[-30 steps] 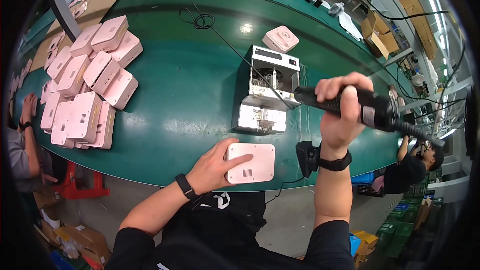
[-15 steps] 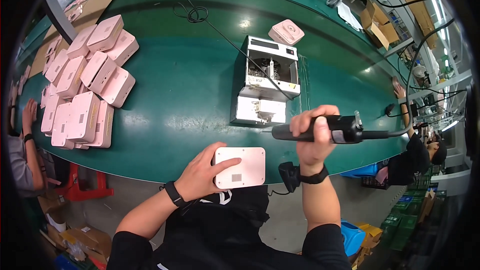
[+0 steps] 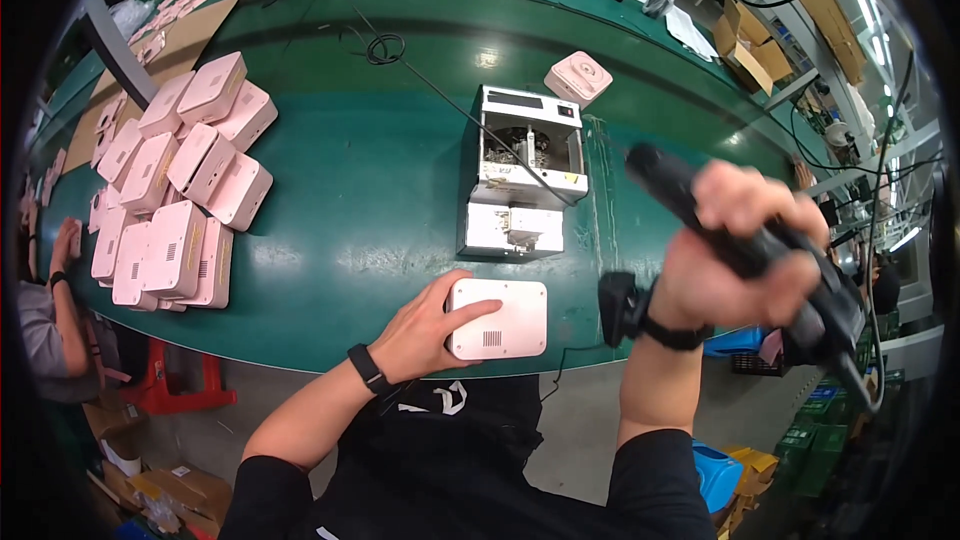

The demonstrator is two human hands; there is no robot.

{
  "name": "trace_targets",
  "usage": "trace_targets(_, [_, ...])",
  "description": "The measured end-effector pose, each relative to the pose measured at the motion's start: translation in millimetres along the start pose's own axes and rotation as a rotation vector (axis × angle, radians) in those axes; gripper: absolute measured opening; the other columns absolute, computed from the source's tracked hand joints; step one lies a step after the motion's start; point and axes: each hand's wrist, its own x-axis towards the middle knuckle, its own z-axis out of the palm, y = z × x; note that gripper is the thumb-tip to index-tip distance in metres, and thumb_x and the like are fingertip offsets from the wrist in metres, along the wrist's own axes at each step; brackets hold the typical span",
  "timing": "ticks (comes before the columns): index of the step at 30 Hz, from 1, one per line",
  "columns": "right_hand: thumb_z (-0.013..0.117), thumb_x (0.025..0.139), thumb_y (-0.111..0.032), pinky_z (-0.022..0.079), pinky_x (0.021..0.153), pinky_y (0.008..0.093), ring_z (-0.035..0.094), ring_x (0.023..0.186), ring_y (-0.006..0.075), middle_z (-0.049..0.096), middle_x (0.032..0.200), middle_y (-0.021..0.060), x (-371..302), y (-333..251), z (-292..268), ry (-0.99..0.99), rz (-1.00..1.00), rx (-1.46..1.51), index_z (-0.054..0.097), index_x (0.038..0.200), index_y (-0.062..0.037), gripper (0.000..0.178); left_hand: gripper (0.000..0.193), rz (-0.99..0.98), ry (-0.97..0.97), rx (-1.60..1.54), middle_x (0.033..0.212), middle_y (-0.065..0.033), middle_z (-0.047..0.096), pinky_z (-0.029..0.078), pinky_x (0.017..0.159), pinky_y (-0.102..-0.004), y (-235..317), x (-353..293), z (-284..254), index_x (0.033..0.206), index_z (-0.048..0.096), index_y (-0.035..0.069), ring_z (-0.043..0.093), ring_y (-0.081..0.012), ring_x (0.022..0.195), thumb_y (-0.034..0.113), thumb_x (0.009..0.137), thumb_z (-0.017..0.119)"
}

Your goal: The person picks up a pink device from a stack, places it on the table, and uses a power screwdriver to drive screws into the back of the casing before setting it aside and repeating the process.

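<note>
A pale pink plastic housing (image 3: 518,322) with corner screw holes and a slotted vent lies at the table's near edge. My left hand (image 3: 422,332) is closed around its left side, thumb across the top. My right hand (image 3: 740,250), blurred by motion, grips a black corded electric screwdriver (image 3: 675,195), raised right of the housing, its tip pointing up and left. Beyond the housing stands a white and black screw feeder (image 3: 490,232), its top compartment uncovered.
A pile of similar pink housings (image 3: 180,245) covers the table's left side. Another pink unit (image 3: 579,78) lies behind the feeder. A black cable (image 3: 440,95) crosses over the feeder. Co-workers' hands show at the left edge and far side. A red stool (image 3: 180,380) stands below left.
My right hand has swung the screwdriver right and turned its tip from pointing left to up-left. The housing under my left hand has shifted slightly right and away from me in the picture.
</note>
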Motion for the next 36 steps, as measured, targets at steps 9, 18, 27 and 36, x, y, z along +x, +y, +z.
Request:
trace_targets(9, [0.05,0.097,-0.038,0.04,0.052,0.0336,0.045,0.051,0.0168,0.05,0.067,0.0047,-14,-14,-5,-0.144,0.355,0.217,0.051,0.1,-0.008,0.03,0.073,0.002,0.032,0.029,0.132,-0.0139,0.044,0.051,0.094,-0.0416,-9,6,0,0.129,0.06,0.026,0.053,-0.0356,0.118,0.024,0.061,0.088])
trace_targets(18, [0.049,0.096,-0.029,0.041,0.051,0.0339,0.044,0.049,0.016,0.049,0.062,0.0066,-48,25,4,-0.085,0.75,-0.085,0.049,0.097,-0.0055,0.024,0.069,-0.007,0.047,0.035,0.131,-0.013,0.045,0.051,0.093,-0.0413,-11,15,4,0.128,0.06,0.025,0.053,-0.0336,0.118,0.026,0.064,0.086])
trace_targets(27, [0.049,0.096,-0.028,0.041,0.05,0.0331,0.044,0.049,0.0159,0.049,0.063,0.0068,-65,1,1,-0.147,0.801,0.027,0.047,0.098,-0.0056,0.022,0.075,0.004,0.059,0.026,0.131,-0.0121,0.043,0.051,0.095,-0.0421,-15,12,4,0.13,0.057,0.028,0.052,-0.0333,0.119,0.023,0.062,0.087])
trace_targets(36, [0.053,0.094,-0.029,0.041,0.05,0.0329,0.044,0.05,0.0152,0.048,0.064,0.0068,-81,14,-2,-0.172,0.797,-0.024,0.045,0.097,-0.0059,0.025,0.074,-0.006,0.064,0.018,0.131,-0.0126,0.043,0.05,0.095,-0.0415,-14,12,5,0.13,0.058,0.027,0.052,-0.0334,0.119,0.024,0.062,0.087])
